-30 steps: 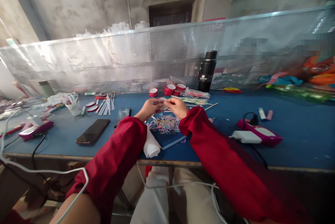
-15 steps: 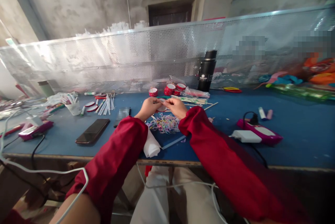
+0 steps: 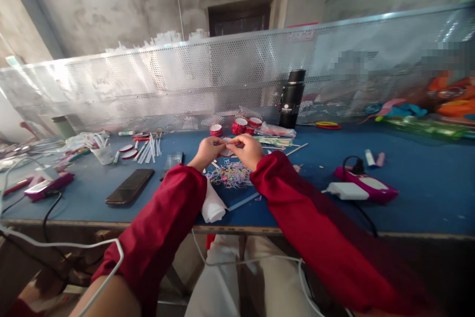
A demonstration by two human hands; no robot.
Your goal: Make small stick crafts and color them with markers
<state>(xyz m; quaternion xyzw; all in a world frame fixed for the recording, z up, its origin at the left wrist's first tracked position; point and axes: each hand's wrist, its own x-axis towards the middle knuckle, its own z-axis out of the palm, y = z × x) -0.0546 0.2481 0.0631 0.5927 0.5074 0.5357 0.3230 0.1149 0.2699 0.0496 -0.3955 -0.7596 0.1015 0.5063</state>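
Observation:
My left hand (image 3: 208, 151) and my right hand (image 3: 248, 149) meet above the blue table (image 3: 426, 193), fingertips pinched together on a small round whitish piece (image 3: 227, 148) that is mostly hidden. Both arms wear red sleeves. Just below the hands lies a heap of small coloured rubber bands (image 3: 230, 174). A white rolled cloth (image 3: 213, 204) rests under my left forearm. A clear strip (image 3: 242, 202) lies near my right sleeve.
A black phone (image 3: 129, 186) lies to the left. White sticks (image 3: 150, 148), red caps (image 3: 241, 125) and a black flask (image 3: 291, 98) stand farther back. Magenta devices with cables sit at right (image 3: 365, 184) and left (image 3: 46, 184). A perforated metal screen (image 3: 185, 84) backs the table.
Both hands have drawn slightly closer together and stay pinched on the small piece. The view shifted a little.

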